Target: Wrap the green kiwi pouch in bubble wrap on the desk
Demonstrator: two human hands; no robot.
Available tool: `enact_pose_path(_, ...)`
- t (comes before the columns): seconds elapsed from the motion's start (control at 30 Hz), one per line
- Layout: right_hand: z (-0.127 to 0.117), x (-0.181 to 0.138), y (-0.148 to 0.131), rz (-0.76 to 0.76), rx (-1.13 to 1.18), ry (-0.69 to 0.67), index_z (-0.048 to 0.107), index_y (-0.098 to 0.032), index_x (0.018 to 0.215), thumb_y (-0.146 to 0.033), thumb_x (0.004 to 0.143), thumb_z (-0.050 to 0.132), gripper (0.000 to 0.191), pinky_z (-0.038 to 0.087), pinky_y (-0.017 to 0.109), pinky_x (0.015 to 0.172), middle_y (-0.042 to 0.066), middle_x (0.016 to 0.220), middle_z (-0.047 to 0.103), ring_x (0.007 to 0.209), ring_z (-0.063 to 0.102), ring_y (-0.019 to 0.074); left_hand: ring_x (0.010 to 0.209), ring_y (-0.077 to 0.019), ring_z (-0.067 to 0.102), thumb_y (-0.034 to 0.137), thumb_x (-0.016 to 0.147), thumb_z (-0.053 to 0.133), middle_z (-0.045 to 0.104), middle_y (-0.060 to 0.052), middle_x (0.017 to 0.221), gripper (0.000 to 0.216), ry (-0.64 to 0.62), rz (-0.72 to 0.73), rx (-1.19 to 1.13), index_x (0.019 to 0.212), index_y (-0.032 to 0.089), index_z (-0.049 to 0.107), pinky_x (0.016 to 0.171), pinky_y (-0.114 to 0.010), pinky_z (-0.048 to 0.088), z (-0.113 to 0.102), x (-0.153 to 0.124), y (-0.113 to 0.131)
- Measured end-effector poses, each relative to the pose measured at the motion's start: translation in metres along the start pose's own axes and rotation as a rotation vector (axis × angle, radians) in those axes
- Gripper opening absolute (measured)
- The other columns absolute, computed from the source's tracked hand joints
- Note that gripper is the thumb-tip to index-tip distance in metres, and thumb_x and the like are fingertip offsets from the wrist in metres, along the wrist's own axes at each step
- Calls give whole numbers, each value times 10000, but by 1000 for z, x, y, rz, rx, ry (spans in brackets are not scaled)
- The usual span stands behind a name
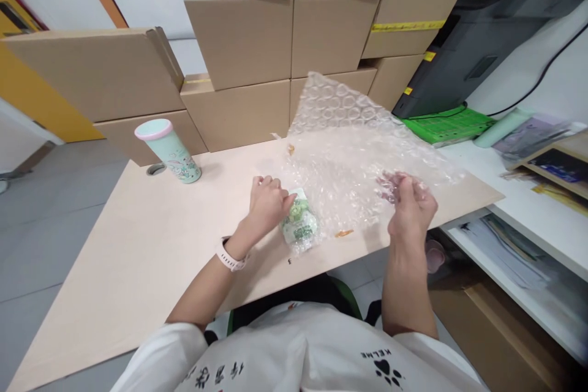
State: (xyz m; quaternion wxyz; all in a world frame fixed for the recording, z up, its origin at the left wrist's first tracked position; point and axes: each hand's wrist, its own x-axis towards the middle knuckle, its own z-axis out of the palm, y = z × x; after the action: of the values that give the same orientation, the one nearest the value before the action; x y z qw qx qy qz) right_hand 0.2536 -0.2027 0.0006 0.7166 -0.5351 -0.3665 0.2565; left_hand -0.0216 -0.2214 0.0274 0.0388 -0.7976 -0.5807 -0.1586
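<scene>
Standing near the far left corner of the tan table is a mint tumbler with a pink lid on it, so what it holds cannot be seen; behind it cardboard boxes are stacked, all shut, one printed carton on top. A small green-and-white packet lies on the table near the front edge, partly covered by the lower corner of a clear bubble wrap sheet that rises up and away from it toward the boxes. The left hand rests just left of the packet, fingers curled and pressing the wrap's edge down against it, thumb touching the packet's top. The right hand is well to the right of the packet, lifted off the table, its fingers pinched together on the sheet's right edge and seen partly through the plastic. A white watch sits on the left wrist. A dark printer stands at the right on a green tray.
</scene>
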Motion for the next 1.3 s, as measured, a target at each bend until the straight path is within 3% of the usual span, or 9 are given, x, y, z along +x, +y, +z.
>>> enact_pose_path(0.13, -18, -1, -5, -456, -682, 204, 423, -137, 1440, -563, 844, 645, 766, 228, 692, 1142, 257, 1586, 320, 1492, 268, 425, 878, -281, 623, 290, 955, 480, 703, -133, 887, 305, -154, -109, 1, 800, 181, 719, 863, -448, 416, -5, 3, -11)
enact_pose_path(0.2, -15, -21, -8, -604, -770, 280, 425, -152, 1458, -480, 952, 526, 611, 221, 669, 1144, 232, 1592, 319, 1485, 275, 402, 833, -270, 640, 245, 943, 449, 708, -126, 876, 287, -247, -151, -44, 788, 184, 682, 809, -413, 433, 0, 3, -12)
enact_pose_path(0.3, 5, -59, 3, -647, -800, -180, 655, -209, 1143, -425, 1017, 408, 352, 380, 586, 1022, 156, 1155, 675, 1145, 579, 343, 771, -255, 649, 191, 927, 417, 690, -106, 776, 279, -339, -179, -116, 750, 191, 632, 744, -368, 441, 13, 3, -15)
enact_pose_path(0.4, 26, -83, 26, -538, -884, -623, 694, -218, 823, -487, 1004, 427, 420, 421, 535, 902, 132, 883, 680, 941, 584, 315, 751, -245, 655, 177, 934, 397, 676, -93, 736, 261, -353, -189, -169, 810, 188, 627, 738, -348, 449, 25, 2, -21)
enact_pose_path(0.57, 41, -85, 38, -283, -748, -770, 668, -213, 812, -555, 978, 450, 438, 441, 497, 897, 105, 901, 690, 931, 598, 291, 743, -236, 677, 215, 943, 413, 710, -67, 761, 205, -353, -223, -321, 1002, 196, 609, 729, -329, 466, 29, 2, -33)
enact_pose_path(0.7, 51, -91, 10, -80, -368, -975, 651, -247, 1091, -555, 981, 461, 378, 512, 408, 909, 66, 1113, 710, 1037, 651, 241, 646, -175, 690, 286, 968, 407, 750, -38, 813, 205, -392, -270, -487, 1035, 208, 584, 659, -274, 488, 22, 5, -50)
enact_pose_path(0.97, 64, -136, 19, -447, -604, -1386, 457, -295, 1490, -568, 987, 482, 573, 244, 574, 1223, 80, 1641, 329, 1542, 229, 288, 756, -192, 687, 322, 939, 475, 755, -57, 924, 224, -26, -495, -364, 1015, 208, 652, 738, -300, 487, -17, -3, -109)
enact_pose_path(1.2, 46, -133, 48, -555, -732, -1389, 406, -297, 1529, -504, 1016, 448, 555, 232, 540, 1242, 68, 1659, 286, 1544, 229, 254, 1044, -233, 645, 214, 847, 563, 725, -77, 1125, 271, -226, -228, -451, 1081, 196, 699, 898, -327, 498, 5, -19, -113)
enact_pose_path(1.3, 44, -130, 47, -557, -756, -1409, 394, -277, 1537, -502, 1021, 437, 564, 223, 538, 1243, 74, 1667, 264, 1549, 212, 252, 1126, -263, 618, 168, 797, 612, 683, -101, 1181, 336, -216, -337, -442, 1122, 188, 693, 942, -352, 494, 22, -33, -115)
